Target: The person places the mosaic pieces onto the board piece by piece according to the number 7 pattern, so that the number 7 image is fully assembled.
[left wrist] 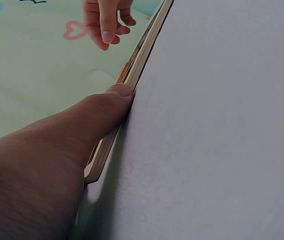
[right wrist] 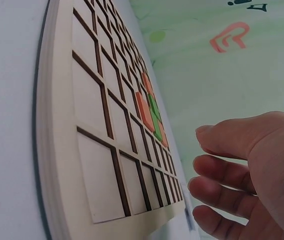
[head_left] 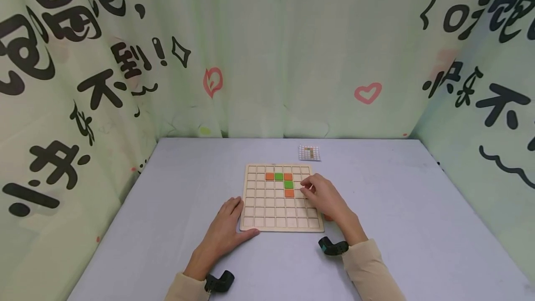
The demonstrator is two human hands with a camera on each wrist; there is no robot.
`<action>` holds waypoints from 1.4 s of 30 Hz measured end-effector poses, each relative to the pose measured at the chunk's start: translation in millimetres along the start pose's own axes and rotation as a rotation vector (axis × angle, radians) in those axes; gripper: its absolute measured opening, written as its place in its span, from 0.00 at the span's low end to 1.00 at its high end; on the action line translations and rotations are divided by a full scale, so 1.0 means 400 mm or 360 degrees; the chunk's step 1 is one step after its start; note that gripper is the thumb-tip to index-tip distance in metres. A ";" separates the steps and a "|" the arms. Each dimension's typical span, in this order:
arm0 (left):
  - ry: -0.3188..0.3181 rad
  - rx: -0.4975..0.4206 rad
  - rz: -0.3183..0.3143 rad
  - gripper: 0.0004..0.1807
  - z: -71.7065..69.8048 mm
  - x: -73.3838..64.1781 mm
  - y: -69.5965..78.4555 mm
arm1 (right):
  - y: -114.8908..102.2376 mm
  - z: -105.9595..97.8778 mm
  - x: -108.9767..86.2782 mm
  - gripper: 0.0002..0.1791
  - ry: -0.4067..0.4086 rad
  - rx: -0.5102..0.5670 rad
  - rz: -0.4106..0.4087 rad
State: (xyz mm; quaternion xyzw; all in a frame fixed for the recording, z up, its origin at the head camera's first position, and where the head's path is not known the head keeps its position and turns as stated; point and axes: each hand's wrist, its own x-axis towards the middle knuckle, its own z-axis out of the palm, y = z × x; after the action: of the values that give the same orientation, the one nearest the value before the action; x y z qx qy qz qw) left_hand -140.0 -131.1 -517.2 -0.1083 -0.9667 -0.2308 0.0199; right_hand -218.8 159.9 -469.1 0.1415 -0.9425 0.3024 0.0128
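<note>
While only head view shows the card (head_left: pixel 309 153) beyond the grid board (head_left: pixel 264 212) on the bench (head_left: pixel 167 199), right wrist shows right hand (right wrist: pixel 269 180) thumb and fingers apart; left hand (head_left: pixel 223 231), thumb spread, touches grid board edge.

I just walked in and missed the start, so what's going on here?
Someone is working at a square wooden grid board on a table. Their left hand rests against its left and near edges, while the right hand hovers over its right side, with nothing visible between the fingers. Three orange tiles and two green tiles form a bent line on it. A small patterned card lies beyond.
</note>
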 end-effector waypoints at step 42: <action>0.0020 -0.0024 0.0020 0.52 -0.002 0.000 -0.001 | 0.096 -0.069 -0.015 0.18 -0.0171 0.0005 0.0164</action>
State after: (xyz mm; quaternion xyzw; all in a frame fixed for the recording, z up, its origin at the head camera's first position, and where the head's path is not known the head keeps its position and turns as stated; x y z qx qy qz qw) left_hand -139.9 -131.8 -516.5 -0.1132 -0.9641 -0.2387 0.0268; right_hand -225.2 207.0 -469.0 0.1089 -0.9474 0.2962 -0.0536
